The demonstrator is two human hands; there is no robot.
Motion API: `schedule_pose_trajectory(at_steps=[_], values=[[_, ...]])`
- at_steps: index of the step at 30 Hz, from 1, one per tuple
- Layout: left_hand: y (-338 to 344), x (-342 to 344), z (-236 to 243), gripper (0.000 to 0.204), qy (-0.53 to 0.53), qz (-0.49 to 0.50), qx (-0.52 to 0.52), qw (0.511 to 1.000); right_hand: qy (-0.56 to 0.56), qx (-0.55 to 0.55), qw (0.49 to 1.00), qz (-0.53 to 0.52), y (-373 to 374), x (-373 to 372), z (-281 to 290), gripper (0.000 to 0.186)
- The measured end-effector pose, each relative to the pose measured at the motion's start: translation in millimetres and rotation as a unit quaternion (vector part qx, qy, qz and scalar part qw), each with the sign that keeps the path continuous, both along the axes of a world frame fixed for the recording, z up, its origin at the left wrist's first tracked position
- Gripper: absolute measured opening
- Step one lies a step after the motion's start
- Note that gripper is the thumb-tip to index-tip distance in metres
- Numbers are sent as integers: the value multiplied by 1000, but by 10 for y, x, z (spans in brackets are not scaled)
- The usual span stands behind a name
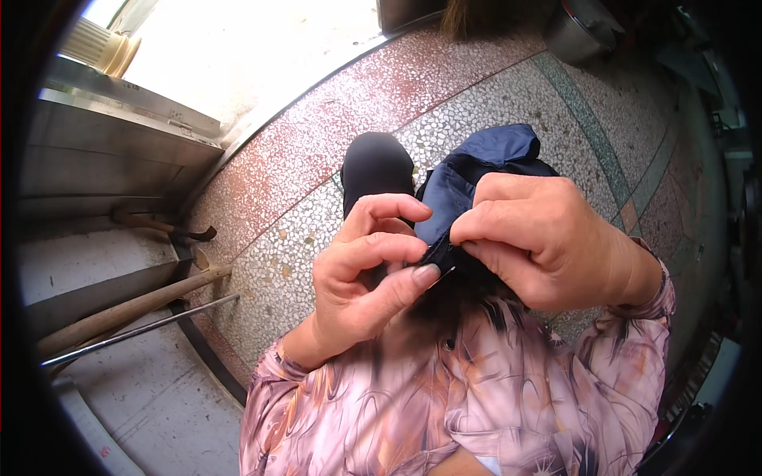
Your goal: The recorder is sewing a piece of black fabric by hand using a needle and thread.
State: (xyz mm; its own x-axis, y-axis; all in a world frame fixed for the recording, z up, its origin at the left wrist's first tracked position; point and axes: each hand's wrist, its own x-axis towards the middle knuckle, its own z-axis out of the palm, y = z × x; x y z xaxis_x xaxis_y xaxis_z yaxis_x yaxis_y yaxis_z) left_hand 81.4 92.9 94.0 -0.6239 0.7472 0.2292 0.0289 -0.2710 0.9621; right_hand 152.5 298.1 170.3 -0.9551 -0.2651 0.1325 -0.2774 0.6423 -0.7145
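Observation:
A dark blue cloth garment (496, 144) lies over my right knee, its near edge drawn up between my hands. My left hand (365, 274) pinches that edge between thumb and fingers. Beside the left thumb tip a thin, shiny, needle-like piece (447, 274) sticks out; its far end is hidden in the dark folds. Close to the cloth, my right hand (536, 238) is closed with thumb and forefinger pressed together, a short gap from the left fingertips. Whatever sits in that pinch is too small to make out.
Speckled stone floor (317, 151) spreads around my black-clad knee (378, 170). To the left are a wooden pole (135, 309), a metal rod (151, 329) and a hooked tool (171, 226) beside grey panels. A metal bucket (583, 36) stands at the far right, a bright doorway (262, 55) at the far left.

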Motion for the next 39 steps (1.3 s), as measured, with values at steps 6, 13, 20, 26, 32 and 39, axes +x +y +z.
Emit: schedule_pose_trajectory(at_steps=[6, 13, 20, 26, 32, 39], values=[[2, -5, -1, 13, -162, -50, 6, 985, -81, -102, 992, 0, 108, -56, 12, 6], [19, -20, 5, 11, -285, -94, 1, 954, -169, -167, 970, 43, 230, -129, -28, 8], [74, -33, -45, 10, -299, -106, 12, 948, -202, -216, 952, 79, 298, -175, -106, 9], [112, -45, -77, 9, -342, -139, 14, 929, -257, -264, 924, 101, 373, -195, -230, 9], [156, -50, -116, 8, -384, -161, 23, 909, -302, -301, 899, 97, 389, -197, -316, 11], [206, -1, -155, 9, -416, -154, 5, 896, -330, -221, 915, 68, 284, -174, -192, 9]])
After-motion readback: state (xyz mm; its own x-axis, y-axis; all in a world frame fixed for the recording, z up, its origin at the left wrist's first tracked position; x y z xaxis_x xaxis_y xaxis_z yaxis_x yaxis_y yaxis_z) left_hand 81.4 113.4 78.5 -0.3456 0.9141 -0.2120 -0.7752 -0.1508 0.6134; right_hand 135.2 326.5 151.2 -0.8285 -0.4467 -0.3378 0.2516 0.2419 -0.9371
